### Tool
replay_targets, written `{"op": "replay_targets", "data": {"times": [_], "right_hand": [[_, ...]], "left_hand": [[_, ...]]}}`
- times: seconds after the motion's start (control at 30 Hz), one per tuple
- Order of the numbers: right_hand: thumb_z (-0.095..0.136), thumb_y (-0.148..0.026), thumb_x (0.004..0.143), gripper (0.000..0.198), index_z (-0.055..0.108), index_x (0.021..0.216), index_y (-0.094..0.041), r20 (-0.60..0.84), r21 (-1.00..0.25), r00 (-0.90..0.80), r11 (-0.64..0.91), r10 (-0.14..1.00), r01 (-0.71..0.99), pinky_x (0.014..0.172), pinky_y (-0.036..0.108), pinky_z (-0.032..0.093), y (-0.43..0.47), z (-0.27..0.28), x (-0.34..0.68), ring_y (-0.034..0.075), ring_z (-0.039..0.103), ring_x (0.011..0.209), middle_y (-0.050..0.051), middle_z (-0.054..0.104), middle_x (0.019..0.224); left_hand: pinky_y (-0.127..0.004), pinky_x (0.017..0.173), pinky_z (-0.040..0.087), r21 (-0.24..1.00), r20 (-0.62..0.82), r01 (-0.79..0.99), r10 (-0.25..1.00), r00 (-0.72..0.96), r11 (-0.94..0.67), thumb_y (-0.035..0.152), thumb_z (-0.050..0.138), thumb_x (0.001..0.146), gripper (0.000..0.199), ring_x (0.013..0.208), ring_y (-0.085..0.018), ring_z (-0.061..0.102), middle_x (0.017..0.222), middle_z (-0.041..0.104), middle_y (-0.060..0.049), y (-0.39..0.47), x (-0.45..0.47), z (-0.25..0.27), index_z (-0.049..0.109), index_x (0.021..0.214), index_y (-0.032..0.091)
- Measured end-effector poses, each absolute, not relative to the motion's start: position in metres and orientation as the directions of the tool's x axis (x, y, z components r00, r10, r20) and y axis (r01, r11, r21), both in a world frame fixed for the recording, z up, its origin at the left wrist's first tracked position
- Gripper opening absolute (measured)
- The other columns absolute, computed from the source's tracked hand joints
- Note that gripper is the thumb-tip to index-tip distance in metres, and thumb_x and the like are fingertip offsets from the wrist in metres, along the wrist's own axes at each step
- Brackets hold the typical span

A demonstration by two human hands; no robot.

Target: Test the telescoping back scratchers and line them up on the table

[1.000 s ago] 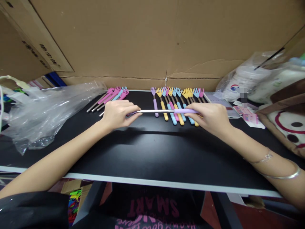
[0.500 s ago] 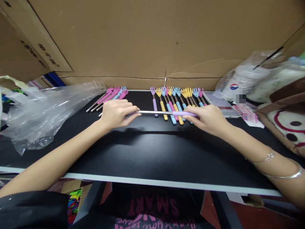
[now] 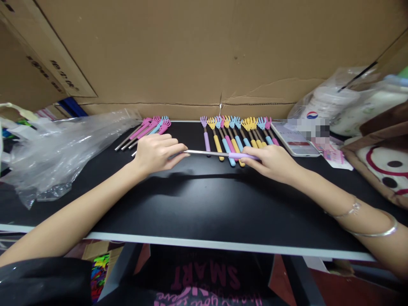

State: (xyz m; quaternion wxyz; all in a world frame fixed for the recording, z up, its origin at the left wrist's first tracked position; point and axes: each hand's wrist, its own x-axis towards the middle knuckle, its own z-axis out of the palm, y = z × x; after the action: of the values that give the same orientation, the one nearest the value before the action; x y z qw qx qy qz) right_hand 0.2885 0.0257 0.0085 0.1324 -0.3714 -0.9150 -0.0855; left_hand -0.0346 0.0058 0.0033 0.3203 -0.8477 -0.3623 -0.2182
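Above the black tabletop, a back scratcher (image 3: 208, 153) with a metal rod and a purple grip is held level between my hands. My left hand (image 3: 157, 153) is closed around its left end, hiding whatever is there. My right hand (image 3: 270, 161) pinches the purple grip at the other end. Behind it lies a row of back scratchers with hand-shaped heads and purple, yellow, blue and pink grips (image 3: 217, 146). Beyond my left hand rest several more pink and blue scratchers (image 3: 145, 127), their bare metal rods pointing toward me.
A clear plastic bag (image 3: 60, 148) lies at the left of the black table (image 3: 204, 212). On the right are a phone (image 3: 298, 142), a white cup in plastic (image 3: 328, 104) and a brown bag with a cartoon face (image 3: 382, 170). A cardboard wall (image 3: 191, 55) stands behind.
My right hand has moved slightly left along with the purple grip, and less of the metal rod shows between my hands. My left hand has stayed nearly still.
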Motion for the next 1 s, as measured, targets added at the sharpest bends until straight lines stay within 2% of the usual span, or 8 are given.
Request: {"op": "replay_targets", "data": {"times": [0.33, 0.47, 0.6, 0.73, 0.9, 1.0], "right_hand": [[0.031, -0.053, 0.093, 0.047, 0.063, 0.079, -0.021, 0.461, 0.241, -0.648, 0.617, 0.606, 0.749, 0.045, 0.024, 0.02, 0.025, 0.006, 0.289, 0.011, 0.047, 0.044, -0.001, 0.059, 0.053], [0.033, -0.053, 0.093, 0.045, 0.061, 0.077, -0.02, 0.543, 0.261, -0.594, 0.553, 0.594, 0.791, 0.045, 0.024, 0.02, 0.022, 0.01, 0.288, 0.011, 0.051, 0.048, 0.0, 0.059, 0.055], [0.036, -0.049, 0.093, 0.041, 0.059, 0.076, -0.02, 0.573, 0.258, -0.571, 0.532, 0.588, 0.807, 0.047, 0.024, 0.023, 0.021, 0.008, 0.285, 0.012, 0.053, 0.051, 0.0, 0.058, 0.056], [0.035, -0.051, 0.093, 0.043, 0.06, 0.076, -0.02, 0.554, 0.254, -0.58, 0.542, 0.598, 0.801, 0.047, 0.024, 0.022, 0.022, 0.004, 0.285, 0.011, 0.053, 0.05, -0.001, 0.057, 0.054], [0.032, -0.053, 0.093, 0.046, 0.061, 0.079, -0.02, 0.534, 0.26, -0.616, 0.581, 0.579, 0.771, 0.047, 0.024, 0.022, 0.027, 0.002, 0.289, 0.011, 0.054, 0.051, -0.001, 0.062, 0.057], [0.034, -0.053, 0.093, 0.045, 0.063, 0.081, -0.021, 0.521, 0.272, -0.64, 0.6, 0.565, 0.752, 0.047, 0.025, 0.023, 0.028, 0.003, 0.29, 0.011, 0.056, 0.053, 0.0, 0.065, 0.062]], "left_hand": [[-0.029, 0.054, 0.029, -0.31, 0.59, 0.815, 0.573, 0.568, -0.489, 0.042, 0.044, 0.092, 0.031, 0.066, -0.017, 0.055, 0.067, 0.065, -0.001, 0.008, -0.024, 0.0, 0.066, 0.083, 0.022], [-0.034, 0.067, 0.033, -0.329, 0.648, 0.845, 0.551, 0.526, -0.421, 0.039, 0.044, 0.093, 0.026, 0.078, -0.021, 0.055, 0.078, 0.067, -0.003, 0.004, -0.02, 0.005, 0.065, 0.091, 0.023], [-0.038, 0.078, 0.031, -0.331, 0.679, 0.859, 0.534, 0.504, -0.39, 0.037, 0.044, 0.092, 0.024, 0.085, -0.022, 0.053, 0.088, 0.065, -0.004, 0.002, -0.019, 0.006, 0.064, 0.093, 0.024], [-0.037, 0.076, 0.03, -0.308, 0.659, 0.843, 0.541, 0.523, -0.44, 0.036, 0.043, 0.093, 0.024, 0.082, -0.021, 0.053, 0.085, 0.064, -0.003, 0.005, -0.019, 0.002, 0.063, 0.096, 0.024], [-0.033, 0.066, 0.03, -0.358, 0.606, 0.779, 0.507, 0.614, -0.515, 0.038, 0.041, 0.095, 0.029, 0.073, -0.018, 0.055, 0.076, 0.065, -0.003, 0.007, -0.021, 0.0, 0.064, 0.091, 0.021], [-0.031, 0.063, 0.03, -0.324, 0.548, 0.727, 0.506, 0.666, -0.606, 0.038, 0.038, 0.096, 0.031, 0.071, -0.015, 0.059, 0.077, 0.067, -0.001, 0.008, -0.022, -0.003, 0.064, 0.097, 0.021]]}}
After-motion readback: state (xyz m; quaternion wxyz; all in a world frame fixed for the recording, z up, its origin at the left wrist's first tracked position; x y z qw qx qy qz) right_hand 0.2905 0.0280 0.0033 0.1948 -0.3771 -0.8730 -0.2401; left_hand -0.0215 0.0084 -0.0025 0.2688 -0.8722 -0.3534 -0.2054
